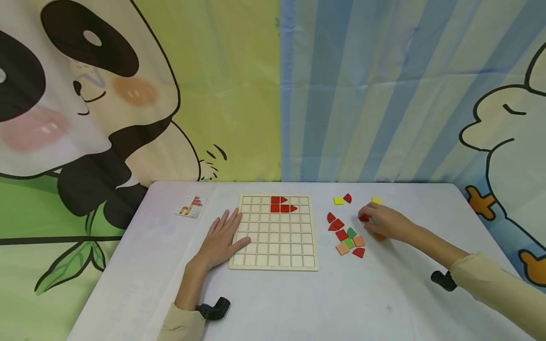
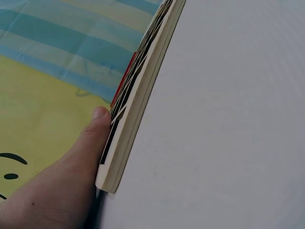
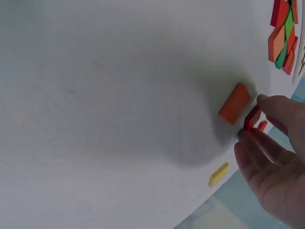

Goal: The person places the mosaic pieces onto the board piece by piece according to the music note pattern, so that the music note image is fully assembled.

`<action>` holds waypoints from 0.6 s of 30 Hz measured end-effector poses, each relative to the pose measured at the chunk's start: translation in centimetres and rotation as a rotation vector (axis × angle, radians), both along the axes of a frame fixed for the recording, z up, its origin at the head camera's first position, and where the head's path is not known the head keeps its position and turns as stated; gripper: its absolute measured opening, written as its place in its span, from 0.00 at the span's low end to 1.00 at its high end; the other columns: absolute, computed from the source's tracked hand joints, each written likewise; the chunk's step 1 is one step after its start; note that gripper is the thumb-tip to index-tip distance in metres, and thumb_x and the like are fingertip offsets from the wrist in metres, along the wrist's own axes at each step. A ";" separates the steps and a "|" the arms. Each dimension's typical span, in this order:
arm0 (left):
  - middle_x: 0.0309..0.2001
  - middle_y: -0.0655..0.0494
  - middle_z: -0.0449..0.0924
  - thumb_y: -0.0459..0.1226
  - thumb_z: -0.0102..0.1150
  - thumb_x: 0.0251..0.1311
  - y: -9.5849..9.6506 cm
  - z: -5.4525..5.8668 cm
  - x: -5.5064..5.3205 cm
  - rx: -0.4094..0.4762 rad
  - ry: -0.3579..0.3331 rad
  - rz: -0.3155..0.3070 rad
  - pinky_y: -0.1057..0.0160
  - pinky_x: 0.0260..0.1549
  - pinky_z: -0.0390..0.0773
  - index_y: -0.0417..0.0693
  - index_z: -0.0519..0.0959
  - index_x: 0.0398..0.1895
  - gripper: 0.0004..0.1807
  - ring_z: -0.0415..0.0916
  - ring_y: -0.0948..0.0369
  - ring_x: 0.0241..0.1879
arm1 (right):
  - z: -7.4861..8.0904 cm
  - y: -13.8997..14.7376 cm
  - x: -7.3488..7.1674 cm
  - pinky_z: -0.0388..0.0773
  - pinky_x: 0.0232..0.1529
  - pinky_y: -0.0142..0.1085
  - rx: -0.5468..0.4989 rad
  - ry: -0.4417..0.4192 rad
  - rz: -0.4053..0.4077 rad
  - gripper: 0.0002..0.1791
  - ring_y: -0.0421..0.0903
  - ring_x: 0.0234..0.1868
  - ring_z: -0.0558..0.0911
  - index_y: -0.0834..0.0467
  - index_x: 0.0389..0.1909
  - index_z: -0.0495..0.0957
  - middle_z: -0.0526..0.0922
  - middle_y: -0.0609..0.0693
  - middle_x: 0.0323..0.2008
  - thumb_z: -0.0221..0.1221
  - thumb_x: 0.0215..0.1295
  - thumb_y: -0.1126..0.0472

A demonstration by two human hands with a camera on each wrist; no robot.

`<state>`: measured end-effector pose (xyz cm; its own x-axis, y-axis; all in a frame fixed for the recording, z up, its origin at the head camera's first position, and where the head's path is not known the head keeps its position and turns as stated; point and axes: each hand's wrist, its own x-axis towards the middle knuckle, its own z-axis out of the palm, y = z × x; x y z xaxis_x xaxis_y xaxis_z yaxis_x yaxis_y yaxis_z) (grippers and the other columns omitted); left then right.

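Observation:
A pale wooden grid board (image 1: 274, 258) lies on the table, with several red squares and red pointed pieces (image 1: 280, 208) set in its top rows. Spread over the board's left edge, my left hand (image 1: 219, 240) rests with straight fingers; the left wrist view shows its thumb (image 2: 97, 126) against the board's side. My right hand (image 1: 390, 221) is to the right of the loose pieces. In the right wrist view, its thumb and fingertips pinch a red tile (image 3: 252, 118). An orange square (image 3: 234, 104) lies beside that hand, and another red piece (image 3: 262, 125) shows just behind the tile.
Between board and right hand lie several loose red, green and orange pieces (image 1: 342, 235). A yellow square (image 1: 338, 201) and a red quarter-round (image 1: 347, 198) sit farther back, another yellow square (image 1: 376, 200) behind the right hand. A patterned card (image 1: 191, 206) lies at the table's left.

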<state>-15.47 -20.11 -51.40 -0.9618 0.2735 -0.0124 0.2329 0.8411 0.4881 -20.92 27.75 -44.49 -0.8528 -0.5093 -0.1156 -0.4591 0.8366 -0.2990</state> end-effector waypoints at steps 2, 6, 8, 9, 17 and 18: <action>0.85 0.52 0.44 0.63 0.55 0.69 0.0 0.0 0.0 0.002 -0.003 0.001 0.40 0.81 0.38 0.48 0.50 0.84 0.51 0.35 0.47 0.85 | -0.3 0.1 -0.2 0.87 0.50 0.49 0.023 0.019 0.034 0.13 0.55 0.46 0.83 0.60 0.46 0.84 0.84 0.56 0.45 0.72 0.61 0.66; 0.85 0.53 0.44 0.64 0.55 0.68 0.0 -0.1 0.1 0.000 -0.008 0.004 0.41 0.81 0.38 0.49 0.50 0.84 0.51 0.34 0.48 0.85 | -0.8 0.3 -0.6 0.88 0.49 0.48 0.043 0.047 0.062 0.12 0.53 0.45 0.84 0.60 0.44 0.85 0.85 0.55 0.43 0.73 0.60 0.66; 0.85 0.53 0.44 0.64 0.55 0.68 0.0 -0.2 0.1 -0.004 -0.009 0.002 0.40 0.81 0.38 0.49 0.50 0.84 0.51 0.34 0.48 0.85 | -0.8 0.4 -0.7 0.88 0.48 0.48 0.041 0.046 0.060 0.12 0.53 0.45 0.83 0.60 0.44 0.85 0.85 0.54 0.43 0.73 0.59 0.66; 0.85 0.53 0.44 0.64 0.54 0.68 0.0 -0.2 0.1 -0.004 -0.010 0.001 0.41 0.81 0.38 0.49 0.50 0.84 0.51 0.34 0.48 0.85 | -0.8 0.5 -0.8 0.88 0.48 0.48 0.039 0.044 0.061 0.12 0.53 0.44 0.83 0.60 0.44 0.85 0.85 0.54 0.42 0.73 0.59 0.66; 0.85 0.53 0.44 0.64 0.55 0.68 -0.1 -0.1 -0.1 0.000 -0.007 -0.003 0.41 0.81 0.38 0.48 0.50 0.84 0.51 0.35 0.48 0.85 | 1.4 -1.5 -0.7 0.88 0.44 0.46 -0.151 0.087 0.072 0.10 0.51 0.41 0.83 0.62 0.40 0.83 0.84 0.53 0.39 0.71 0.58 0.71; 0.85 0.53 0.43 0.64 0.54 0.68 -0.2 -0.1 -0.1 -0.002 -0.007 -0.002 0.42 0.81 0.38 0.48 0.50 0.84 0.51 0.35 0.48 0.85 | 1.8 -2.2 -0.6 0.88 0.43 0.46 -0.184 0.097 0.085 0.10 0.51 0.41 0.83 0.62 0.39 0.83 0.83 0.52 0.38 0.71 0.57 0.72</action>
<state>-15.57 -20.30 -51.49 -0.9611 0.2753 -0.0200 0.2309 0.8415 0.4884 -21.52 25.55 -42.68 -0.8084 -0.5849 0.0664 -0.5598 0.7290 -0.3940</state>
